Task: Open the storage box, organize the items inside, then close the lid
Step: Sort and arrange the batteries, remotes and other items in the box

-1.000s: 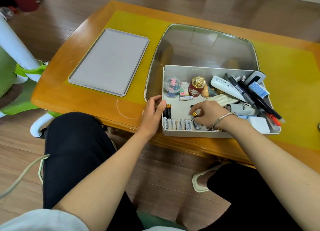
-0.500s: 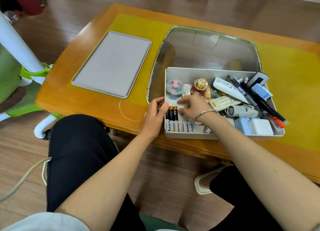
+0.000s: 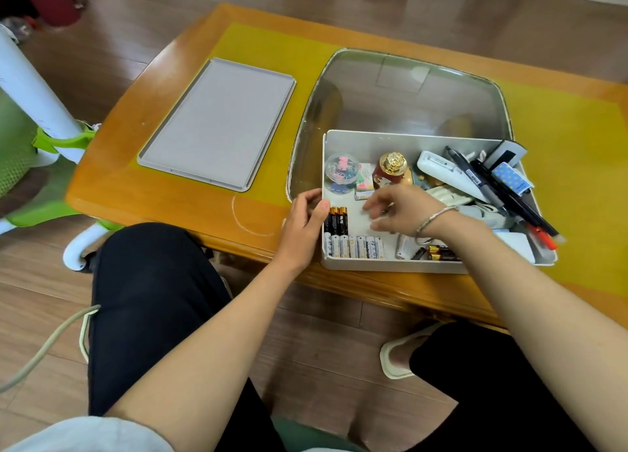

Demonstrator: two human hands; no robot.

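Note:
The white storage box (image 3: 390, 265) stands open at the table's near edge. Its grey lid (image 3: 217, 122) lies flat on the table to the left. My left hand (image 3: 302, 227) grips the box's near-left wall, thumb inside. My right hand (image 3: 401, 210) hovers over the box floor with fingers spread and nothing in it. A row of white batteries (image 3: 353, 247) lines the front wall, with black-and-gold batteries (image 3: 335, 220) behind them at the left corner. More loose batteries (image 3: 438, 252) lie under my right wrist. Pens (image 3: 509, 197), a white remote (image 3: 448, 176) and other items crowd the right side.
A clear round tub of clips (image 3: 341, 172), sticky notes (image 3: 365, 180) and a red bottle with a gold cap (image 3: 390, 170) stand along the box's back left. A glass inset (image 3: 407, 91) fills the wooden table's middle. A green-and-white chair (image 3: 40, 135) stands left.
My right hand put black-and-gold batteries beside the ones in the left corner, then lifted away to the right with fingers spread. My left hand stayed on the box wall.

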